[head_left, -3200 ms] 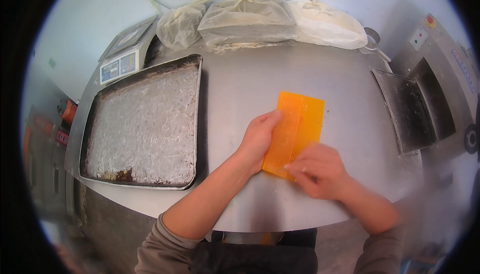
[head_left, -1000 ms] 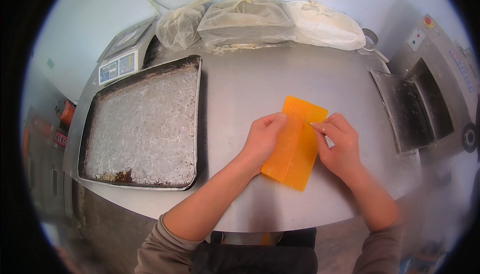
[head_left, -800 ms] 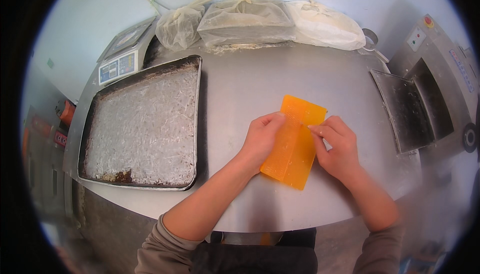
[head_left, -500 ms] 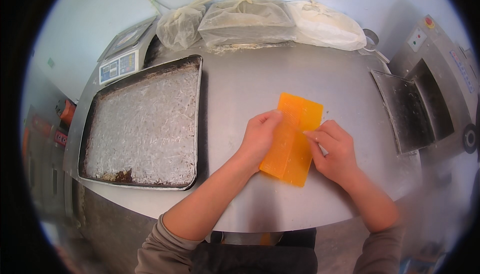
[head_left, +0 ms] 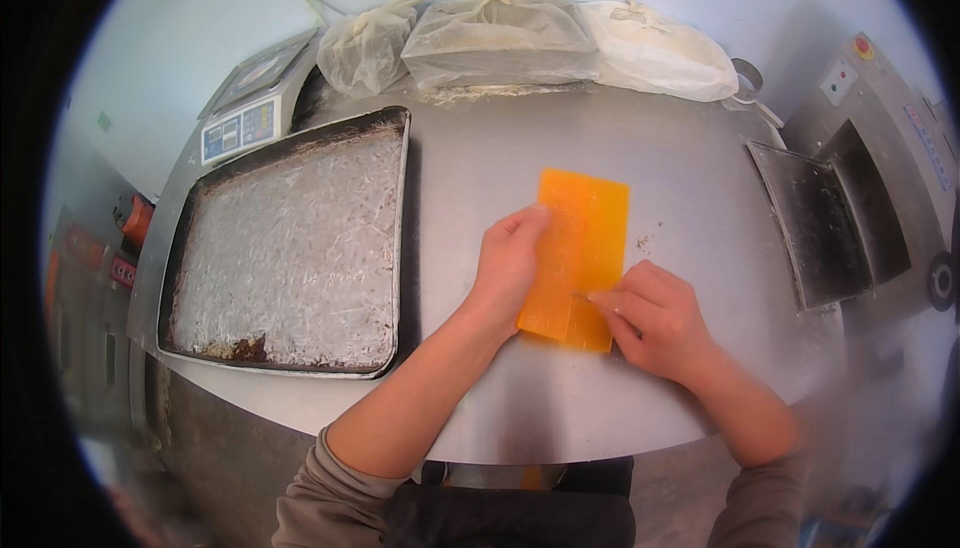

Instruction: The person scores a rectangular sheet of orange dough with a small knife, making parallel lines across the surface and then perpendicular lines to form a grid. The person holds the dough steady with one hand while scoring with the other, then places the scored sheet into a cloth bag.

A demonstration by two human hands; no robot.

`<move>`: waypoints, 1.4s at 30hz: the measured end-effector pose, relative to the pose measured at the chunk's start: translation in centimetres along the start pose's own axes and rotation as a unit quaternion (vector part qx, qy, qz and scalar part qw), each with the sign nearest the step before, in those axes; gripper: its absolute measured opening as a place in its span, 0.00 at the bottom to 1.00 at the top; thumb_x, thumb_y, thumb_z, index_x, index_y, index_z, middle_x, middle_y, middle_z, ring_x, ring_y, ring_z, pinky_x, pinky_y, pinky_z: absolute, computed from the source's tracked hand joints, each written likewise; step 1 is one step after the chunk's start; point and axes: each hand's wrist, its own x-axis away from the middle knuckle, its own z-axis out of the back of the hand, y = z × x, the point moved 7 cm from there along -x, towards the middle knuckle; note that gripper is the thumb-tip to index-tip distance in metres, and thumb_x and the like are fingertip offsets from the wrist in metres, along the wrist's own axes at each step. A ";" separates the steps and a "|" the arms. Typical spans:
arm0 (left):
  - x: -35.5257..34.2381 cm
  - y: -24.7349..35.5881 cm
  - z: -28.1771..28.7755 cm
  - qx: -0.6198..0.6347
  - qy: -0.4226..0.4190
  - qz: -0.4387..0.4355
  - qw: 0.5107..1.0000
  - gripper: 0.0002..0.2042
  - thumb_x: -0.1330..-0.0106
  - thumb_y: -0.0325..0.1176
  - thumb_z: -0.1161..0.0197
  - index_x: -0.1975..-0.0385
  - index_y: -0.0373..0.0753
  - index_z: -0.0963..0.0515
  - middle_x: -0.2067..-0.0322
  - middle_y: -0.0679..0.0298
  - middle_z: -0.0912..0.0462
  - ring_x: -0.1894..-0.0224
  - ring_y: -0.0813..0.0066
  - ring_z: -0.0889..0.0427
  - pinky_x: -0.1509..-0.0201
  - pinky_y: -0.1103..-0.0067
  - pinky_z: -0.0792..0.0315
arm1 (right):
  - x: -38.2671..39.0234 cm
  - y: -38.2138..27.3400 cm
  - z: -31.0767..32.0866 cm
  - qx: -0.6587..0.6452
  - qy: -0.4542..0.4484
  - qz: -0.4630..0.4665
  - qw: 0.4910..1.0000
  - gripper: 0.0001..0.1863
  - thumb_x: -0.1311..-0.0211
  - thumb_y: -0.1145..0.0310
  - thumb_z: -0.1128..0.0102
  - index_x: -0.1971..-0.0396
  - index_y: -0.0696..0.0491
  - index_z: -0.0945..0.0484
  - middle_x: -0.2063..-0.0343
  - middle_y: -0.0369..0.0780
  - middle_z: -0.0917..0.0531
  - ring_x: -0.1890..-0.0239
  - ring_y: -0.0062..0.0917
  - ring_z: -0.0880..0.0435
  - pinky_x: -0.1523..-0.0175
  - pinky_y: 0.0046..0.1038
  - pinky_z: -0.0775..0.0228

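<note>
An orange rectangular plastic dough scraper [head_left: 578, 248], with a darker band along its left half, is held above the metal table. My left hand [head_left: 510, 258] is closed on its left edge, thumb on the face, the other fingers hidden behind. By the lower right part of the scraper, my right hand [head_left: 655, 318] is pinched, its fingertips against the face. A tiny thin thing seems to stick out from that pinch, too small to name. Some dark crumbs [head_left: 643, 241] lie on the table just right of the scraper.
To the left lies a large worn baking tray [head_left: 290, 238], with a digital scale [head_left: 243, 128] behind it. Tied clear bags [head_left: 500, 43] and a white bag [head_left: 660, 48] line the wall. A small sieve [head_left: 750, 88] and a steel machine [head_left: 870, 178] stand at right.
The scraper has shifted a little left and stands more upright. My right hand has slid down along its face, and more crumbs show on the table beside it.
</note>
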 end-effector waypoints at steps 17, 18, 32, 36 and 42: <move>-0.9 1.3 1.6 -0.002 0.050 -0.050 0.997 0.17 0.09 0.41 0.45 0.44 0.32 0.18 0.49 0.58 0.08 0.50 0.68 0.08 0.42 0.69 0.14 | 0.1 -1.1 -0.5 -0.065 -0.050 0.052 0.995 0.11 0.45 0.81 0.24 0.62 0.53 0.09 0.66 0.37 0.14 0.66 0.35 0.15 0.62 0.34 0.20; -1.0 1.3 1.7 -0.008 0.052 -0.059 0.997 0.16 0.10 0.41 0.44 0.45 0.32 0.17 0.49 0.58 0.08 0.50 0.69 0.08 0.43 0.70 0.14 | 0.1 -0.8 -0.2 -0.065 -0.035 0.039 0.997 0.11 0.45 0.81 0.24 0.62 0.53 0.09 0.67 0.38 0.14 0.66 0.35 0.15 0.62 0.35 0.20; 0.2 -0.7 -1.4 -0.147 -0.106 0.005 0.983 0.20 0.10 0.41 0.41 0.37 0.29 0.15 0.51 0.60 0.07 0.52 0.73 0.08 0.45 0.72 0.13 | 0.8 5.7 3.6 0.054 0.172 -0.128 0.975 0.10 0.35 0.88 0.29 0.58 0.61 0.10 0.65 0.42 0.15 0.66 0.30 0.14 0.63 0.28 0.22; 0.5 -0.6 -1.8 -0.140 -0.115 -0.018 0.983 0.19 0.10 0.41 0.42 0.44 0.29 0.13 0.54 0.64 0.09 0.54 0.78 0.12 0.48 0.74 0.16 | 0.7 5.7 3.4 0.059 0.176 -0.133 0.974 0.10 0.38 0.88 0.27 0.60 0.59 0.10 0.68 0.40 0.16 0.65 0.34 0.17 0.62 0.33 0.23; 0.5 -0.5 -1.7 -0.137 -0.108 -0.034 0.984 0.18 0.10 0.41 0.42 0.44 0.30 0.13 0.54 0.64 0.09 0.54 0.78 0.12 0.47 0.75 0.16 | 0.7 5.3 2.7 0.054 0.140 -0.127 0.980 0.10 0.40 0.86 0.26 0.60 0.58 0.10 0.66 0.41 0.15 0.64 0.37 0.15 0.61 0.35 0.21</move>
